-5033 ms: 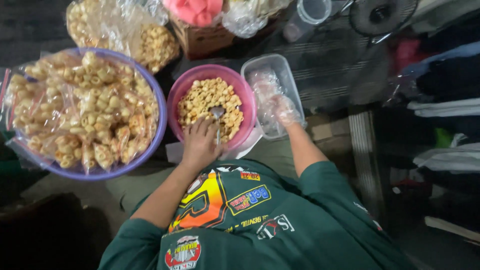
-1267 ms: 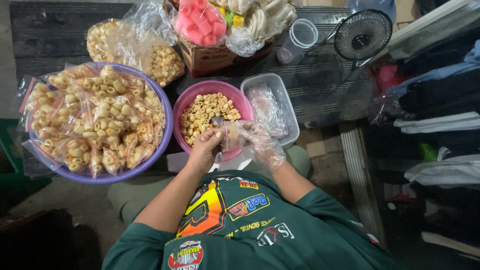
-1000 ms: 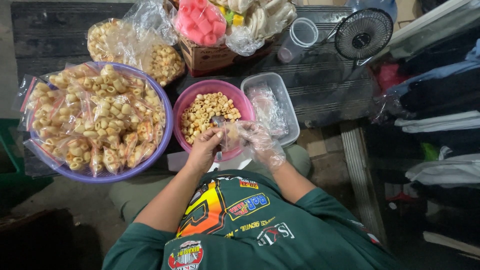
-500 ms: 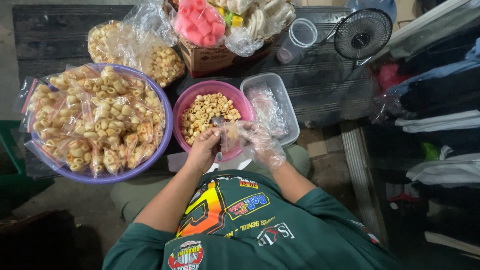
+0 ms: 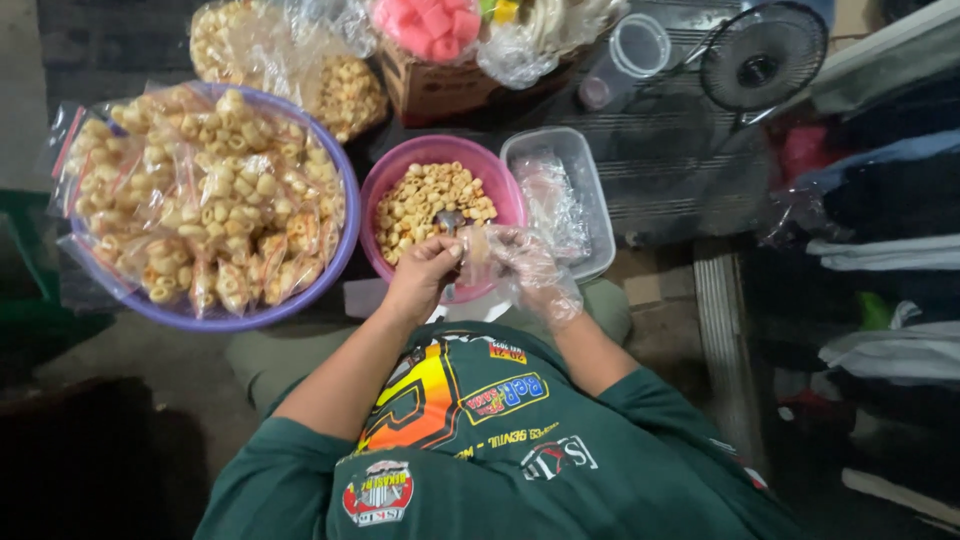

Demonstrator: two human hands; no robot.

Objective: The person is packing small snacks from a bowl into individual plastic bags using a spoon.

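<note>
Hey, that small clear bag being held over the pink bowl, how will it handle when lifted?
The small clear bag looks thin and crumpled, so probably floppy. Pinched between the left hand and gloved right hand, it seems light, perhaps slippery.

The spoon (image 5: 450, 222) is mostly covered by the left hand (image 5: 425, 275), only its bowl being seen among the ring snacks. The small clear bag (image 5: 478, 252) is blurred, and whether anything lies inside it cannot be told. The right hand (image 5: 532, 272) is veiled by a crinkled plastic glove, so its fingers are not clearly made out. The near rim of the pink bowl (image 5: 390, 180) is hidden behind both hands. The cardboard box (image 5: 435, 90) and the pink snack bag (image 5: 435, 18) are cut off by the top edge, as is the fan (image 5: 760, 55)
</note>
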